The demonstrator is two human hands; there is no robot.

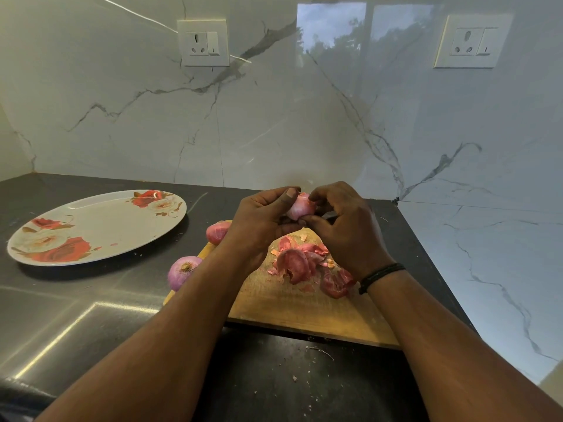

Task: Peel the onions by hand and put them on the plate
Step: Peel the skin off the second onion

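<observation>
Hands meet above the far edge of the wooden cutting board (304,309), both curled round one small pale pink onion (300,207). Left hand (259,222) cradles it with the thumb over the top; right hand (344,222) pinches its near side, fingers (307,221) at the skin. Which way its long axis points cannot be told. The oval rose-patterned plate (100,226) lies well to the left on the dark surface (76,315), nearer the left hand, holding no onions yet.

No readable text, label, brand or number appears on anything here.
</observation>
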